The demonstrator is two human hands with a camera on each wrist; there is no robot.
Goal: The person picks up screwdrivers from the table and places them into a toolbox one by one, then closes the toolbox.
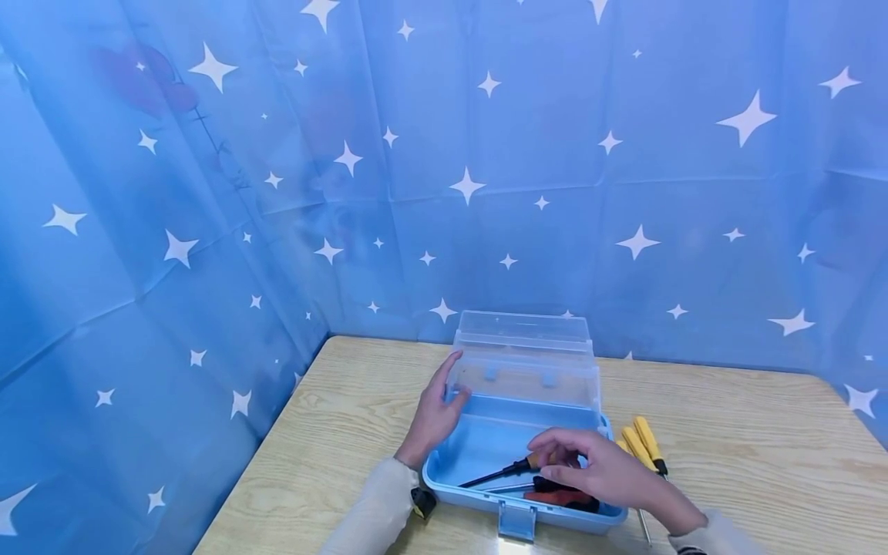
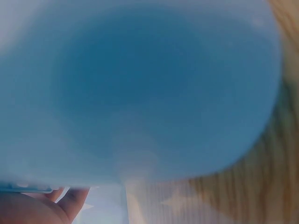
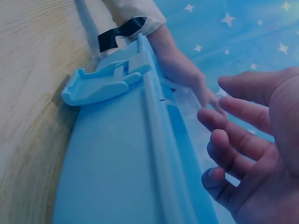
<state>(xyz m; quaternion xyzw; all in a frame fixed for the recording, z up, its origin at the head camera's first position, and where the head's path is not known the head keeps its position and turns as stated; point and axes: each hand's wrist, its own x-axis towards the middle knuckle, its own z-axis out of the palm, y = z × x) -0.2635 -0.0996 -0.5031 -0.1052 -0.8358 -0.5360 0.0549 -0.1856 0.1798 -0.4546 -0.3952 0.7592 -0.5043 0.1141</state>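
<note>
A light blue toolbox sits on the table with its clear lid raised at the back. My left hand is at the box's back left corner, fingers extended along the lid's edge and thumb over the rim. Above the box's right half is my right hand, its fingers loosely bent and holding nothing, as the right wrist view shows. Below it in the box lie a screwdriver with a dark shaft and a red-and-black handle, partly covered by the hand. A blurred blue box wall fills most of the left wrist view.
Several yellow-handled screwdrivers lie on the wooden table just right of the box. The front latch hangs unfastened. A blue curtain with white stars stands behind the table and along its left side.
</note>
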